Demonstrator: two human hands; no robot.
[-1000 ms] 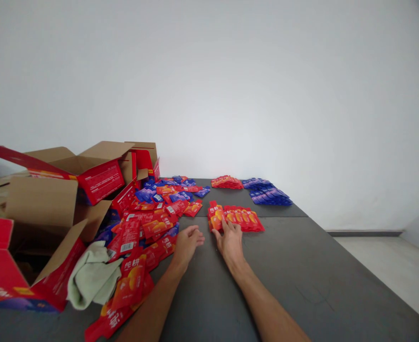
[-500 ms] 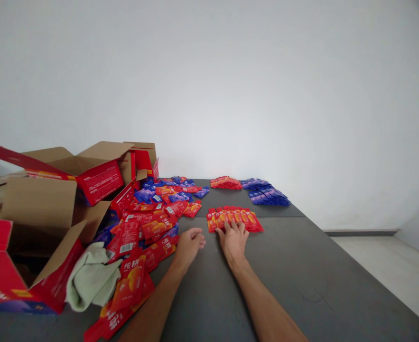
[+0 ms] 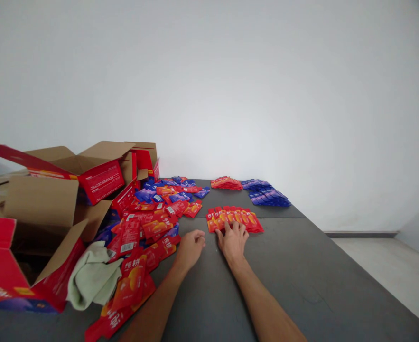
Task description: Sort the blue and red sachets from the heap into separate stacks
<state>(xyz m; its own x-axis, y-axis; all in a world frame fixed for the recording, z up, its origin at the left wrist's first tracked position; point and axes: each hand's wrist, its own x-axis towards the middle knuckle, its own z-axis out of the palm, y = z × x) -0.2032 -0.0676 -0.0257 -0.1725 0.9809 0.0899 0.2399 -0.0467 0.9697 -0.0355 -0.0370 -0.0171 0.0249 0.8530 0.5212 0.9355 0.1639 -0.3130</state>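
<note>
A fanned row of red-and-orange packets [image 3: 243,219] lies on the dark table in front of my right hand [image 3: 233,242]. The fingertips of that hand rest spread on the row's near edge, and no packet is gripped. My left hand [image 3: 190,247] hovers beside it, its fingers curled in loosely; nothing shows in them. Left of that hand spreads a loose heap of red packets [image 3: 155,227] and blue-purple packets [image 3: 145,195], lying at all angles.
Farther back, a fanned red stack [image 3: 226,183] sits beside blue stacks [image 3: 269,197]. Open cardboard boxes [image 3: 40,202] crowd the left side. A pale green cloth [image 3: 91,278] lies between the nearest box and the heap. The grey table [image 3: 312,275] ends at a slanting right edge.
My left hand's fingers have curled in a little more. My right hand stays on the row of packets, almost unmoved. The view has shifted very slightly.
</note>
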